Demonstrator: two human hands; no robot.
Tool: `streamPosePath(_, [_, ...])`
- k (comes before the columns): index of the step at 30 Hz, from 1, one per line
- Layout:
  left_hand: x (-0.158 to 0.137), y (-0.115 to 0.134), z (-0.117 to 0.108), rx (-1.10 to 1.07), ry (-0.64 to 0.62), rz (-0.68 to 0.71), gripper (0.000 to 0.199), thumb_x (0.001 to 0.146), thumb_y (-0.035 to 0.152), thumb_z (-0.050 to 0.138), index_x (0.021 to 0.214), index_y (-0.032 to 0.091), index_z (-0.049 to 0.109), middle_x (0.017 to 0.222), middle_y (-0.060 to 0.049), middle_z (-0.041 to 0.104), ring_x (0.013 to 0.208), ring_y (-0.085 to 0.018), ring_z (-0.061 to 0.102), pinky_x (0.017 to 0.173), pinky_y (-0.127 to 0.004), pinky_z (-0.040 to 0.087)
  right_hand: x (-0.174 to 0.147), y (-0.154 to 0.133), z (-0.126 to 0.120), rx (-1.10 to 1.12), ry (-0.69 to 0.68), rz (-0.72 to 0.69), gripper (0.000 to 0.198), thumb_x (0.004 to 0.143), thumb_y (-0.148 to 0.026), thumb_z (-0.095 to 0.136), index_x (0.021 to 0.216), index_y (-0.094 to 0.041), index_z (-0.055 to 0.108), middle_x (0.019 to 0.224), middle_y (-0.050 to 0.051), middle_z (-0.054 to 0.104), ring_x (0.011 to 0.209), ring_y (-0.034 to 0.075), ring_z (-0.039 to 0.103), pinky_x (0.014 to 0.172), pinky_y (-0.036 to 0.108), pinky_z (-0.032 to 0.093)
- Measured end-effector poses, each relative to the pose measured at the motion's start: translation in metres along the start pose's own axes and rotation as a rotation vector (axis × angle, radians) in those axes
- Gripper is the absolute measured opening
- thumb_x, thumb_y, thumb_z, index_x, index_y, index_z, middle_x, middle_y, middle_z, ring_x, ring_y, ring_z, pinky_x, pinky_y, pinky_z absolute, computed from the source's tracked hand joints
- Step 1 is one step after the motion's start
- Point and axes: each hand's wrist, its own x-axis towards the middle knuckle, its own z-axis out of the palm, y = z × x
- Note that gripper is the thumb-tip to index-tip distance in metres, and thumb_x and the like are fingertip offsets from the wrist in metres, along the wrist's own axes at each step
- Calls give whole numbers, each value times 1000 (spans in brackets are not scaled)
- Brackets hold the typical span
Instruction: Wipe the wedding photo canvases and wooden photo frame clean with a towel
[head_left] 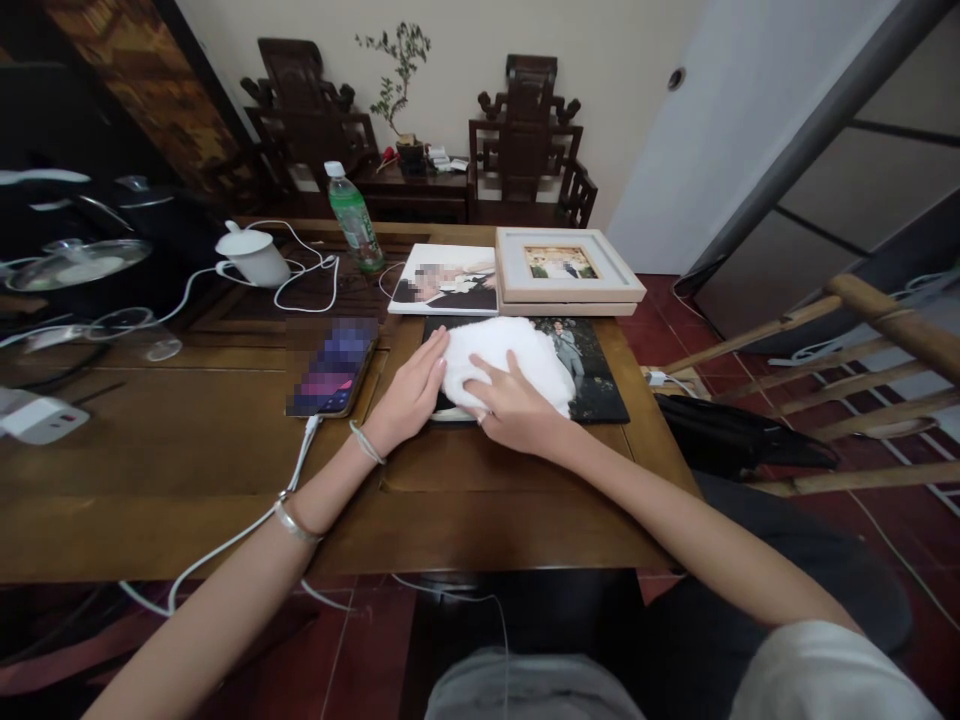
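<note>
Right hand (517, 402): fingers spread, unclenched, flat on white cloth (504, 345). Left hand (411, 390): fingers straight, together, at cloth's left side. Cloth: atop dark photo panel (601, 370), near right edge of table (480, 530). Framed photo (562, 263): far right corner.

Near the right edge of the tabletop (202, 440), a white cloth (536, 350) is covering much of a dark photo panel (604, 370); the right hand (517, 408) is hiding part of the cloth. Pixelation is masking the phone's (346, 372) left side. The view's left edge is cutting off a white charger (45, 420).
</note>
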Motion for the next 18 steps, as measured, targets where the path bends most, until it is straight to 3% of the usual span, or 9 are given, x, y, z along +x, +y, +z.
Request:
streamPosePath(5, [-2, -4, 4, 57, -83, -33, 57, 100, 45, 26, 144, 12, 39, 152, -13, 38, 143, -24, 31, 118, -44, 24, -60, -13, -16, 81, -60, -71, 27, 81, -7, 44, 97, -20, 62, 125, 12, 63, 137, 26, 38, 115, 58, 20])
streamPosePath(9, [-4, -9, 8, 133, -153, -45, 56, 97, 42, 34, 143, 11, 40, 154, -16, 34, 144, -26, 29, 116, -49, 28, -85, 9, -31, 74, -11, 85, 20, 90, -17, 41, 93, -21, 60, 107, 9, 69, 114, 29, 60, 108, 53, 33])
streamPosePath(13, [-3, -10, 8, 162, -160, -41, 53, 97, 38, 36, 142, 11, 42, 153, -16, 35, 143, -25, 30, 115, -49, 29, -75, 51, -33, 15, 89, 246, 21, 91, -20, 39, 82, -21, 58, 80, 6, 66, 91, 29, 66, 102, 52, 36])
streamPosePath(18, [-3, -11, 8, 171, -149, -12, 52, 97, 36, 36, 141, 10, 43, 152, -17, 37, 143, -26, 31, 114, -49, 31, -20, 65, -21, 28, 251, 391, 27, 95, -28, 36, 88, -20, 61, 87, 8, 69, 88, 29, 64, 103, 54, 29])
